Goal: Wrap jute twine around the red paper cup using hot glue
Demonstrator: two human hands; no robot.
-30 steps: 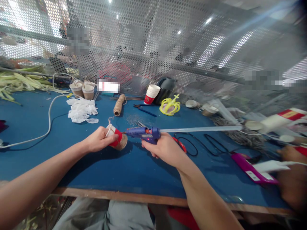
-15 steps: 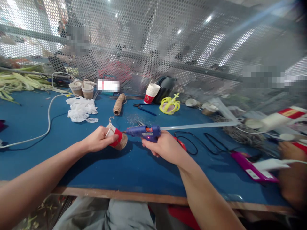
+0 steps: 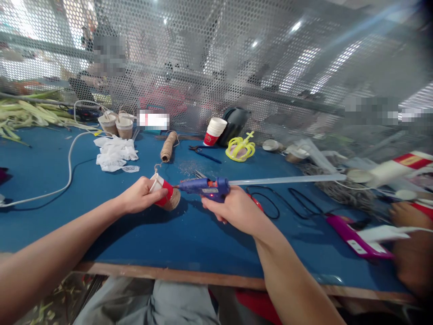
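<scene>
Paper cup, red and white, is held tilted over the blue table by the left hand, thumb and fingers closed on its rim end; its base end is wrapped in twine. Blue glue gun is gripped in the right hand, a clear glue stick projecting from its rear. Nozzle is pointed at the cup wall by the wrapping; whether contact is made cannot be told for certain. Hands are set apart, each clamped on its own object. Beyond the cup, a twine spool is laid; pliers are placed to its right, near stacked cups and a yellow crown-shaped piece
</scene>
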